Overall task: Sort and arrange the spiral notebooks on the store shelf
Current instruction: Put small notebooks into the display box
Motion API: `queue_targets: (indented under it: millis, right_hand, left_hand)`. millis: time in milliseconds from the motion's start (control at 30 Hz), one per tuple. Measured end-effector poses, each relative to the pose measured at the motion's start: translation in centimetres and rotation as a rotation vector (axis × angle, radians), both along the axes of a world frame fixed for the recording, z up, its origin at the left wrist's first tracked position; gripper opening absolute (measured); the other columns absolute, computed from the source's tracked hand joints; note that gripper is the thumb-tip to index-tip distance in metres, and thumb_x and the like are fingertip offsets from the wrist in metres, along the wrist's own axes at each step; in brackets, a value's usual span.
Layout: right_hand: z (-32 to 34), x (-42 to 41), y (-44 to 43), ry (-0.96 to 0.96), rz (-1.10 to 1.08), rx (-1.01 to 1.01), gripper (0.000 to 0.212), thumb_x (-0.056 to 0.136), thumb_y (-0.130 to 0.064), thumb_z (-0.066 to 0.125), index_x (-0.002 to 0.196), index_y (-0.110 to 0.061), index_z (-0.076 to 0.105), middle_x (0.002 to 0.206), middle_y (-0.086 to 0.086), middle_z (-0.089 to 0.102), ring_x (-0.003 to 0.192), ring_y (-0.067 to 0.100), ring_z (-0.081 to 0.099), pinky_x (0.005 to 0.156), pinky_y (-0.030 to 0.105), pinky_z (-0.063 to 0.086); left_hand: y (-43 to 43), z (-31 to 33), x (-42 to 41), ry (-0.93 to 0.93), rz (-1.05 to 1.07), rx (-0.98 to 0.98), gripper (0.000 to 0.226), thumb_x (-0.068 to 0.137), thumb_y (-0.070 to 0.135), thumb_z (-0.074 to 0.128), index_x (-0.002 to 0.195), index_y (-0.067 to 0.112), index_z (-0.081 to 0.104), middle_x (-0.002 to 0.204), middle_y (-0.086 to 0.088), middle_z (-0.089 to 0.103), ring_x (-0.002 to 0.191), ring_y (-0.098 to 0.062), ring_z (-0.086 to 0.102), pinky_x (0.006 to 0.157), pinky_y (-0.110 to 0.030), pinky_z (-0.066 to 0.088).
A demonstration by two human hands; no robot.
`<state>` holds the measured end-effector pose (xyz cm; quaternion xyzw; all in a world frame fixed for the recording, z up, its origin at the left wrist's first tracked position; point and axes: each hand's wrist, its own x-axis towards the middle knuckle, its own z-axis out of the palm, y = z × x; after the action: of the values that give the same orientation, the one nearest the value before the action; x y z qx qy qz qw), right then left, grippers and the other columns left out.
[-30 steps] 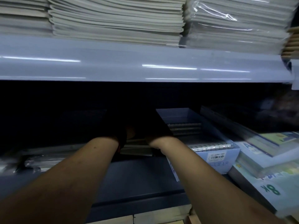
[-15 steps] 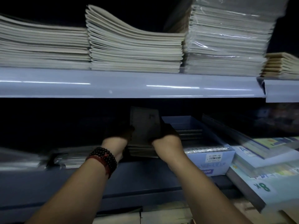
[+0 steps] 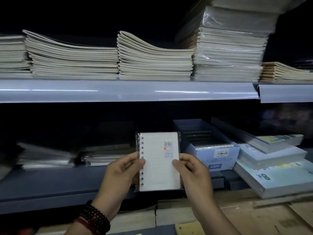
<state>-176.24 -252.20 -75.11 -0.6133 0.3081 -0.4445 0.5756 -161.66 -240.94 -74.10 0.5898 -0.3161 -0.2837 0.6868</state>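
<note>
White spiral notebook point(image 3: 159, 168), side edges pinched by left hand point(image 3: 118, 174) and right hand point(image 3: 193, 173).

Curled exercise-book stacks point(image 3: 152, 61) above; blue box point(image 3: 218, 160) beside 8K pads point(image 3: 271, 177); cardboard point(image 3: 254, 217) below.

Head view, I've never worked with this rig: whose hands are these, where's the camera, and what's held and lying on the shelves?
No machine here: a person wears one wide-angle camera on the head, looking forward and down, so this is their own view. The left hand and right hand pinch a small spiral notebook upright by its side edges; it is in clear wrap, barcode sticker facing the camera. Behind it, the lower shelf carries wrapped piles and a blue box with spiral-bound notebooks inside. The upper shelf holds stacks of thin exercise books.
</note>
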Motion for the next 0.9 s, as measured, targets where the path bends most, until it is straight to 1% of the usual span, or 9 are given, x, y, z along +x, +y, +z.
queue_targets:
  millis: [167, 300, 400, 500, 567, 667, 767, 833, 900]
  right_hand:
    - [-0.3, -1.3, 0.4, 0.005, -0.040, -0.141, 0.005, 0.090, -0.015, 0.071, 0.089, -0.020, 0.074, 0.090, -0.006, 0.075, 0.084, 0.007, 0.070, 0.071, 0.020, 0.056]
    - [-0.6, -1.5, 0.1, -0.019, -0.063, -0.247, 0.037, 0.083, 0.011, 0.068, 0.088, -0.025, 0.076, 0.092, 0.001, 0.069, 0.082, 0.011, 0.065, 0.069, 0.015, 0.050]
    - [-0.9, -1.3, 0.2, -0.051, -0.014, -0.169, 0.047, 0.080, 0.023, 0.060, 0.090, -0.019, 0.077, 0.091, -0.005, 0.075, 0.085, 0.005, 0.069, 0.068, 0.015, 0.052]
    - [-1.1, -1.0, 0.2, -0.128, 0.032, -0.064, 0.036, 0.085, 0.014, 0.065, 0.088, -0.019, 0.078, 0.095, -0.006, 0.077, 0.093, 0.007, 0.072, 0.072, 0.019, 0.056]
    - [-1.2, -0.7, 0.5, -0.154, 0.050, -0.009, 0.030, 0.090, 0.005, 0.064, 0.091, -0.021, 0.078, 0.099, -0.004, 0.077, 0.097, 0.011, 0.072, 0.073, 0.023, 0.058]
    - [-1.3, 0.0, 1.3, -0.226, 0.059, 0.100, 0.032, 0.103, -0.004, 0.045, 0.114, -0.021, 0.070, 0.099, 0.008, 0.076, 0.084, 0.028, 0.074, 0.062, 0.035, 0.061]
    - [-0.8, 0.4, 2.6, -0.268, 0.207, 0.213, 0.031, 0.106, -0.030, 0.036, 0.123, -0.019, 0.060, 0.093, 0.023, 0.073, 0.061, 0.041, 0.067, 0.046, 0.039, 0.056]
    - [-0.6, 0.8, 3.3, -0.218, 0.339, 0.215, 0.037, 0.101, -0.040, 0.042, 0.122, -0.017, 0.061, 0.099, 0.022, 0.073, 0.064, 0.041, 0.067, 0.049, 0.039, 0.057]
    - [-0.7, 1.2, 3.9, -0.198, 0.385, 0.174, 0.029, 0.096, -0.026, 0.058, 0.119, -0.010, 0.061, 0.101, 0.020, 0.073, 0.067, 0.040, 0.068, 0.050, 0.039, 0.057]
  left_hand:
    - [0.8, -0.1, -0.2, -0.117, 0.034, -0.022, 0.026, 0.088, 0.021, 0.072, 0.113, 0.028, 0.075, 0.107, 0.006, 0.077, 0.102, -0.011, 0.072, 0.087, -0.025, 0.055]
    - [1.3, 0.0, 0.7, -0.320, 0.075, 0.013, 0.025, 0.089, 0.015, 0.073, 0.099, 0.037, 0.080, 0.103, 0.002, 0.072, 0.094, -0.020, 0.067, 0.082, -0.024, 0.056]
    - [1.7, 0.4, 0.5, -0.085, 0.008, -0.048, 0.029, 0.093, -0.002, 0.063, 0.098, 0.019, 0.082, 0.104, -0.004, 0.078, 0.095, -0.019, 0.074, 0.076, -0.027, 0.061]
    - [1.5, 0.6, 0.4, 0.179, -0.056, -0.087, 0.024, 0.098, 0.002, 0.053, 0.104, 0.003, 0.077, 0.108, -0.014, 0.076, 0.099, -0.028, 0.074, 0.086, -0.044, 0.059]
    - [1.6, 0.8, 0.4, 0.241, -0.054, -0.104, 0.020, 0.094, 0.008, 0.062, 0.107, 0.000, 0.075, 0.106, -0.013, 0.077, 0.094, -0.026, 0.075, 0.084, -0.041, 0.058]
    - [1.4, 1.0, 0.1, 0.275, 0.010, -0.155, 0.032, 0.089, 0.003, 0.067, 0.120, 0.009, 0.070, 0.100, -0.010, 0.078, 0.080, -0.016, 0.075, 0.073, -0.030, 0.061]
    - [1.0, 0.8, 0.2, 0.378, 0.043, -0.242, 0.061, 0.086, -0.002, 0.068, 0.137, 0.026, 0.050, 0.109, -0.017, 0.075, 0.102, -0.031, 0.073, 0.087, -0.042, 0.059]
    - [0.7, 0.7, 0.3, 0.416, 0.069, -0.287, 0.076, 0.085, -0.006, 0.068, 0.143, 0.033, 0.039, 0.110, -0.019, 0.074, 0.104, -0.032, 0.073, 0.081, -0.040, 0.061]
    - [0.5, 0.3, 0.3, 0.412, 0.060, -0.279, 0.093, 0.081, -0.006, 0.072, 0.147, 0.043, 0.029, 0.111, -0.025, 0.072, 0.103, -0.033, 0.073, 0.076, -0.039, 0.062]
